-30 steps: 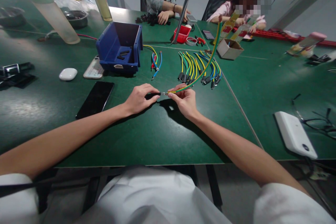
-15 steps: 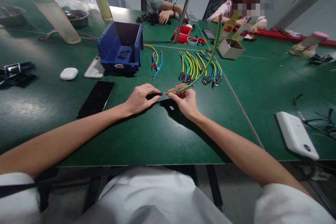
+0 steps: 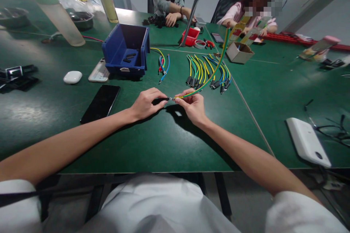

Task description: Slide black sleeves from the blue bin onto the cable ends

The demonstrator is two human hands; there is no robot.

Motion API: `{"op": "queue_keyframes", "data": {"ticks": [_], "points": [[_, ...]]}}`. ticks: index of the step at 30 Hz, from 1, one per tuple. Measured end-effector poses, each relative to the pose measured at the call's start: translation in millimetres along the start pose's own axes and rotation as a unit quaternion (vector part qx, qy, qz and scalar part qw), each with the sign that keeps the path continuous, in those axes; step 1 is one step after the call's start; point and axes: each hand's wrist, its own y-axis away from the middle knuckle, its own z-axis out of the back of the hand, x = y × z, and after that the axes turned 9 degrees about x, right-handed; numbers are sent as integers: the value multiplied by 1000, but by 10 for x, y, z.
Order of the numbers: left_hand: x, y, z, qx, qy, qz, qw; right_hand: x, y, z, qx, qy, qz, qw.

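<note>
My left hand (image 3: 146, 104) pinches a black sleeve (image 3: 160, 99), whose end points right. My right hand (image 3: 193, 106) is closed on a yellow-green wire (image 3: 210, 80) near its metal terminal (image 3: 171, 98), which sits at the sleeve's end; whether it has entered the sleeve is too small to tell. The wire's free end curves up to the right. Behind my right hand lies a row of yellow, green and blue wires (image 3: 202, 71) with black sleeved ends. A smaller group of wires (image 3: 164, 66) lies beside a blue bin (image 3: 125, 49) that holds black sleeves (image 3: 129, 57).
A black phone (image 3: 100, 103), another phone (image 3: 98, 71) and a white earbud case (image 3: 72, 77) lie on the left. On the right are a white power bank (image 3: 308, 142) and glasses (image 3: 332, 129). A red container (image 3: 190, 37), a small box (image 3: 240, 53) and two people are farther back.
The view has shifted slightly. Both hands keep nearly the same place and hold on the sleeve and the wire.
</note>
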Motion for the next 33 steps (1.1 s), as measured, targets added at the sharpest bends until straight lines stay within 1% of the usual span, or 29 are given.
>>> {"op": "queue_keyframes", "data": {"ticks": [8,20,27,33], "points": [[10,2,-19,-17,-13,-22,1000,-20,-7,-3,8,-18,-3,1000],[19,8,-22,-30,-15,-36,999,-37,-8,-3,6,-13,-7,1000],[16,10,-31,-36,-23,-51,998,-31,-9,-20,5,5,-3,1000],[27,22,-40,-31,-23,-53,998,-35,-8,-24,13,0,-3,1000]]}}
